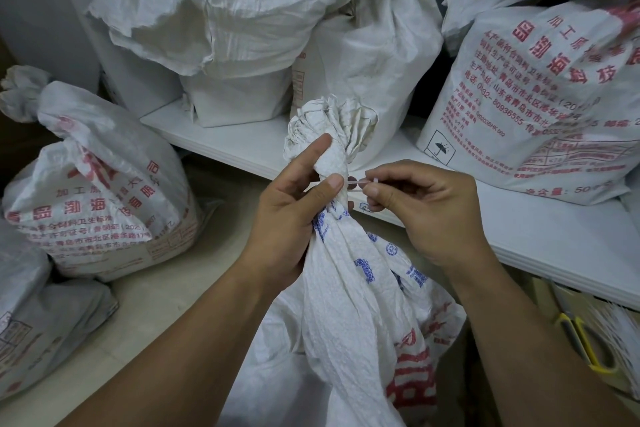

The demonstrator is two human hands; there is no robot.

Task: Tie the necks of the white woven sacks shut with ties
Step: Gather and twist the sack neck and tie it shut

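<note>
A white woven sack (349, 305) with blue and red print stands in front of me, its neck (332, 163) gathered into a bunch. My left hand (294, 218) grips the neck from the left, thumb pressed against it. A thin white tie (358, 181) runs round the neck just below the ruffled top. My right hand (422, 215) pinches the tie's end between thumb and fingertips, right beside the neck.
A sack with its neck bunched shut (100, 191) stands on the floor at left, another (34, 322) below it. Open-topped sacks (249, 28) and a printed sack (540, 104) sit on a low white platform (519, 229). Yellow-handled scissors (585, 343) lie at lower right.
</note>
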